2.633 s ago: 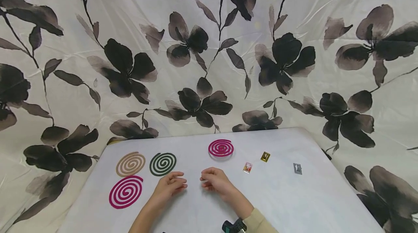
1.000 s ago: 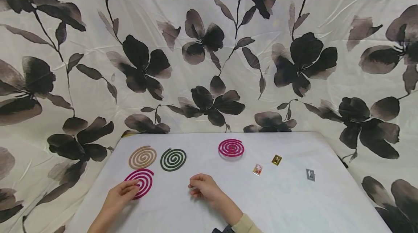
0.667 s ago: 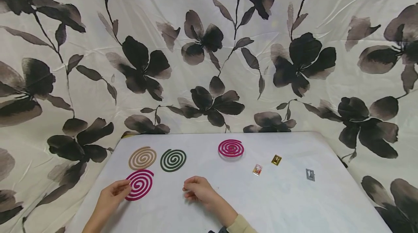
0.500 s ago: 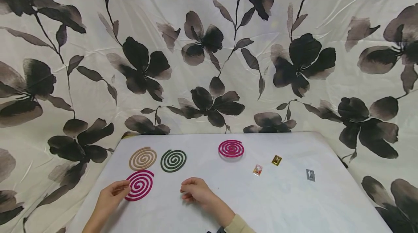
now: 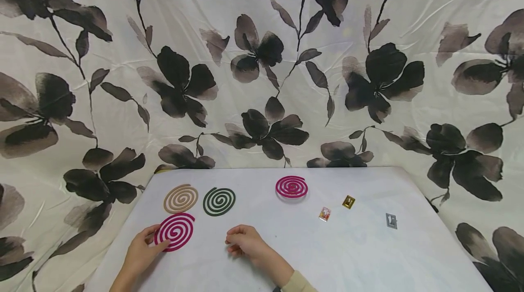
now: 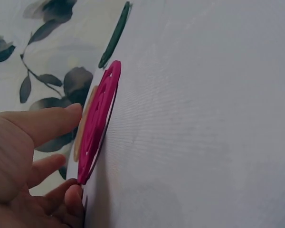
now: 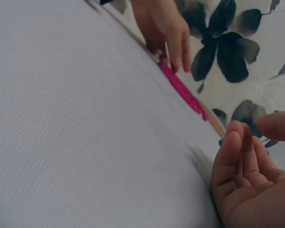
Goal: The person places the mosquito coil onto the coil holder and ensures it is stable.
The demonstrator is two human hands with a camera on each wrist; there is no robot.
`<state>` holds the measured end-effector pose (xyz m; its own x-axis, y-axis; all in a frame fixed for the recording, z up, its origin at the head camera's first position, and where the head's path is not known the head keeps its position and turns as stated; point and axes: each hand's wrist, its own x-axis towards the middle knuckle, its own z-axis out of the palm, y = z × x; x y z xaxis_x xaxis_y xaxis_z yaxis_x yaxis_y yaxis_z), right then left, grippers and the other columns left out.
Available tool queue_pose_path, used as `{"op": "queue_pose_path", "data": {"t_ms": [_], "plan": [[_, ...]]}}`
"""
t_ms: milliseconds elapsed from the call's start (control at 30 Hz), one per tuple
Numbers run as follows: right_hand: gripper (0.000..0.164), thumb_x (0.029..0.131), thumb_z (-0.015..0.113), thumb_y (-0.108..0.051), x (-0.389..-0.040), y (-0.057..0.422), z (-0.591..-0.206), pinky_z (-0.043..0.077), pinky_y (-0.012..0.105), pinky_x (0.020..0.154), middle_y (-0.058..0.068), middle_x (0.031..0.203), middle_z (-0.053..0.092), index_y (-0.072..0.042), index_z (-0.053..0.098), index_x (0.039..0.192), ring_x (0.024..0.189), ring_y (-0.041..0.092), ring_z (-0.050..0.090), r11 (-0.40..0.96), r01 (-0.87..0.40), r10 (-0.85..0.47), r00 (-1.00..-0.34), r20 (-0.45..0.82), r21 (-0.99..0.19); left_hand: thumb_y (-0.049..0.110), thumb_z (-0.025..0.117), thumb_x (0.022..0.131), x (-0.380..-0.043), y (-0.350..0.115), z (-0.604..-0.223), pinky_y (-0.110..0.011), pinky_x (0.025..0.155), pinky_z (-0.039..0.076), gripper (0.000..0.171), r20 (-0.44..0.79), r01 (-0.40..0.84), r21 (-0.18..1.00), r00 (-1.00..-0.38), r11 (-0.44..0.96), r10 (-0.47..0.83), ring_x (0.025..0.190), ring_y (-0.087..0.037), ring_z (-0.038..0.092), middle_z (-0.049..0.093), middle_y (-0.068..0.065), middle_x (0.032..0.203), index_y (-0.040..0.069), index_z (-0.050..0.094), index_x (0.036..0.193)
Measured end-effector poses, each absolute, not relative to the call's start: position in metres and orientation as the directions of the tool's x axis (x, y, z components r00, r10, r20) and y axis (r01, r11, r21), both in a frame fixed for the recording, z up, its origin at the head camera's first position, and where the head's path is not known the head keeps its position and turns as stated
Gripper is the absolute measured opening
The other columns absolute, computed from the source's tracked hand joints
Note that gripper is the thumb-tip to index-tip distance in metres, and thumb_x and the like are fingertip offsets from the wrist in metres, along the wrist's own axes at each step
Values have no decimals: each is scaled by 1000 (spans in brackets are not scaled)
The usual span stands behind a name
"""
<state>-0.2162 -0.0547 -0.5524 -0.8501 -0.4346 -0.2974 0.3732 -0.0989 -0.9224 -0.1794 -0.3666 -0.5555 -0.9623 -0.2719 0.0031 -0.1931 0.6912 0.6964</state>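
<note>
At the table's left, a magenta mosquito coil [image 5: 176, 233] lies flat in front of a beige coil [image 5: 181, 198] and a green coil [image 5: 219, 201]. My left hand [image 5: 141, 251] is at its left edge. In the left wrist view the thumb [image 6: 61, 121] hovers above the magenta coil [image 6: 99, 123], while the other fingertips meet its near rim. My right hand [image 5: 249, 242] is held low over the middle of the table, fingers loosely bent, with nothing in it. Seen from the right wrist, its fingers [image 7: 228, 152] stand apart from the thumb.
A second magenta coil [image 5: 291, 187] sits near the back edge with a shadow beneath it. To its right lie three small rectangular plates: a red-and-white one [image 5: 324, 213], a gold one [image 5: 349, 202] and a grey one [image 5: 391, 221] with a cut-out. A floral cloth [image 5: 262, 55] hangs behind the white table [image 5: 348, 255].
My left hand has gone from the middle to the left-hand magenta coil, and its thumb has spread from the fingers over the coil. My right hand has shifted slightly left.
</note>
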Motion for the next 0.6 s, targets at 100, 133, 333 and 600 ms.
{"op": "queue_pose_path", "data": {"t_ms": [100, 133, 333, 600], "plan": [[16, 90, 62, -6, -215, -55, -552, 49, 19, 53, 6, 83, 65, 2, 61, 104, 60, 10, 59, -97, 372, -435, -850, -297, -923, 28, 80, 81, -182, -369, -558, -57, 97, 41, 77, -3, -185, 685, -968, 705, -251, 118, -48, 49, 48, -36, 131, -12, 42, 135], [17, 91, 62, -7, -215, -54, -551, 48, 19, 53, 5, 83, 65, 2, 61, 105, 60, 9, 59, -94, 369, -436, -850, -295, -925, 28, 80, 80, -183, -369, -558, -57, 97, 41, 78, -2, -180, 682, -970, 709, -245, 118, -49, 49, 47, -37, 130, -12, 42, 135], [17, 90, 62, -7, -213, -56, -548, 48, 19, 52, 5, 83, 65, 2, 60, 104, 60, 9, 58, -91, 342, -435, -859, -272, -935, 25, 84, 76, -187, -366, -557, -56, 95, 42, 82, 32, -138, 661, -977, 738, -211, 111, -48, 51, 49, -38, 126, -17, 42, 133], [15, 88, 64, -5, -213, -64, -551, 49, 20, 52, 5, 82, 65, 1, 61, 102, 60, 10, 59, -84, 321, -435, -863, -255, -943, 25, 87, 72, -186, -363, -562, -54, 89, 44, 81, 51, -120, 644, -979, 755, -198, 104, -41, 54, 55, -35, 119, -17, 47, 129]]}}
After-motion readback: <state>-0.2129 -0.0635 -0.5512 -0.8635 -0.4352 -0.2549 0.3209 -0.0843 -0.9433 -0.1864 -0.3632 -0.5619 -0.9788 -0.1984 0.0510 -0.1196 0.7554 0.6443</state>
